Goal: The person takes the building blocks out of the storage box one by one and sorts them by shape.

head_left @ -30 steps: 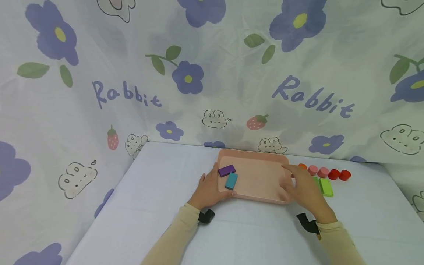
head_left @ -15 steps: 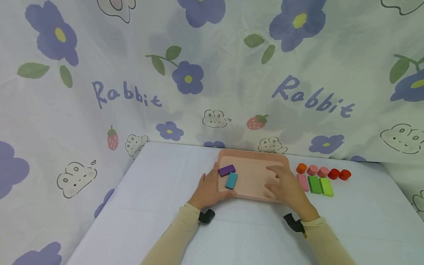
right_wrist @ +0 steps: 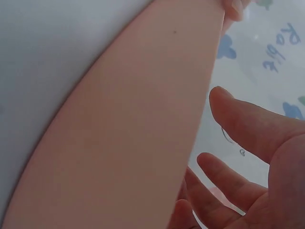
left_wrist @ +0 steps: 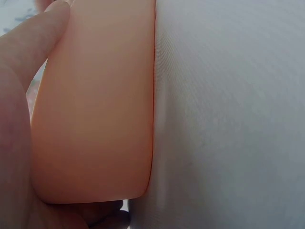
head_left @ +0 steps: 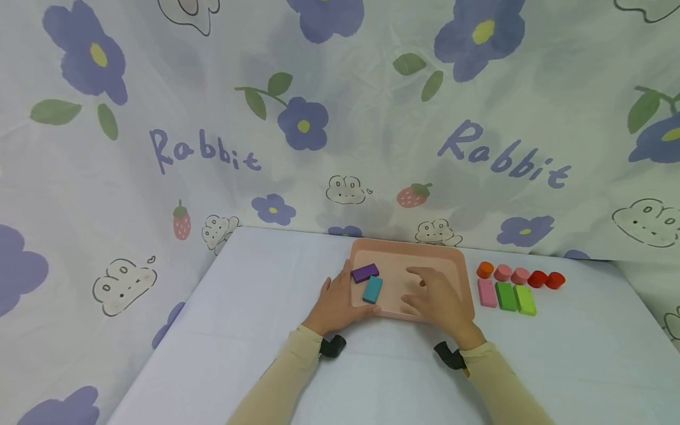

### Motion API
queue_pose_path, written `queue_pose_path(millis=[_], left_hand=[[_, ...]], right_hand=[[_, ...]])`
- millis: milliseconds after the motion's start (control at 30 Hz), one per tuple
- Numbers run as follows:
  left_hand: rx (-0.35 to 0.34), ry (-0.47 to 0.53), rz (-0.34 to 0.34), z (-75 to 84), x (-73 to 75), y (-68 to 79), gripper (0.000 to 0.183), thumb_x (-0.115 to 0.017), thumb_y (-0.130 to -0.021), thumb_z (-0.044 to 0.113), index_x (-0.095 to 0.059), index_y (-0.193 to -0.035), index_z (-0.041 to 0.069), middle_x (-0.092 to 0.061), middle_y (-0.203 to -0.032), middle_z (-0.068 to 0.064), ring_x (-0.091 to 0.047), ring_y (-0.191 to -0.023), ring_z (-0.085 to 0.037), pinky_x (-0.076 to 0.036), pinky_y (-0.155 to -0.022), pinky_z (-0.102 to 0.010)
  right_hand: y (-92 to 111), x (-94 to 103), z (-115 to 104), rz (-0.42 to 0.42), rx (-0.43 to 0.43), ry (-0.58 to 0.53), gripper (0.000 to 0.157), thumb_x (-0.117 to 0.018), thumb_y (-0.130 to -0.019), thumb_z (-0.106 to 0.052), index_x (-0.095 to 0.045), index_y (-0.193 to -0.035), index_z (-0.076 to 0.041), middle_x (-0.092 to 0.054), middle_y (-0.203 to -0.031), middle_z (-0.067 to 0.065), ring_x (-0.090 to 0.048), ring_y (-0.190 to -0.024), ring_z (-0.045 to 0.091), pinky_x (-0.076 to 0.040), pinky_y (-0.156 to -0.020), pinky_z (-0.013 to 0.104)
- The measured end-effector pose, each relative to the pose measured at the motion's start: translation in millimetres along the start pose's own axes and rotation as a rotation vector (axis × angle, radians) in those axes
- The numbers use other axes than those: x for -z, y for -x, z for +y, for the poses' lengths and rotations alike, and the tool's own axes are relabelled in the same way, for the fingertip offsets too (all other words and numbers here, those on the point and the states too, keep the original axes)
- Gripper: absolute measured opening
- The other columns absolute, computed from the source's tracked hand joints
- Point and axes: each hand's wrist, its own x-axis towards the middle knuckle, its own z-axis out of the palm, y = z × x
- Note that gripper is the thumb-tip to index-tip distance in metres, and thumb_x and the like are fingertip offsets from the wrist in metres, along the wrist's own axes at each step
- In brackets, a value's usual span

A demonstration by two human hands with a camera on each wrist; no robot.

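My left hand (head_left: pixel 333 306) holds the front left corner of a peach-coloured tray (head_left: pixel 390 260), fingers along the left side and thumb at the front rim. The left wrist view shows that thumb (left_wrist: pixel 40 36) against the tray's outer wall (left_wrist: pixel 95 119). Inside the tray, near my left hand, lie a purple block (head_left: pixel 365 273) and a blue block (head_left: pixel 372 290). Over the tray's right half my right hand (head_left: pixel 443 302) hovers with fingers apart, holding nothing. In the right wrist view its thumb (right_wrist: pixel 252 124) and fingers stand apart beside the tray wall (right_wrist: pixel 119 119).
Right of the tray runs a row of small cylinders: orange (head_left: pixel 485 270), pink (head_left: pixel 502 272) and red (head_left: pixel 537 279). In front of them lie a pink block (head_left: pixel 487 293), a green block (head_left: pixel 506 296) and a lime block (head_left: pixel 525 300). A patterned curtain (head_left: pixel 372 130) hangs behind the white table.
My right hand has moved left from the tray's right edge to over its inside, uncovering the pink block and the orange cylinder. The left hand and the tray have stayed put.
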Motion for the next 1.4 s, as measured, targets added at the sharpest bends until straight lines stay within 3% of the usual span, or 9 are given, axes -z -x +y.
queue_pose_path(millis=[900, 1200, 1400], left_hand=[[-0.017, 0.038, -0.056, -4.6, 3.4, -2.0, 0.126, -0.07, -0.08, 0.068, 0.003, -0.161, 0.003, -0.015, -0.166, -0.016, -0.02, -0.152, -0.03, -0.005, -0.12, -0.059], [-0.032, 0.05, -0.055, -5.5, 4.1, -2.7, 0.126, -0.07, -0.081, 0.067, 0.004, -0.161, 0.003, -0.015, -0.166, -0.016, -0.02, -0.152, -0.03, -0.005, -0.12, -0.061], [-0.039, 0.052, -0.057, -5.6, 5.0, -2.9, 0.125, -0.069, -0.082, 0.067, 0.003, -0.16, 0.002, -0.016, -0.166, -0.018, -0.02, -0.152, -0.031, -0.007, -0.119, -0.063]], right_hand=[[-29.3, -41.4, -11.1, -0.118, 0.082, -0.117, 0.06, -0.084, -0.081, -0.012, -0.059, -0.134, 0.004, -0.065, -0.129, 0.019, -0.063, -0.105, 0.031, -0.052, -0.094, 0.049], [-35.4, -47.1, -17.7, -0.156, 0.062, -0.054, 0.065, -0.088, -0.077, -0.016, -0.061, -0.133, 0.002, -0.066, -0.124, 0.015, -0.06, -0.104, 0.026, -0.051, -0.096, 0.045], [-37.8, -49.0, -17.5, -0.168, 0.07, -0.002, 0.065, -0.09, -0.076, -0.021, -0.063, -0.13, 0.002, -0.064, -0.127, 0.017, -0.059, -0.116, 0.03, -0.048, -0.102, 0.046]])
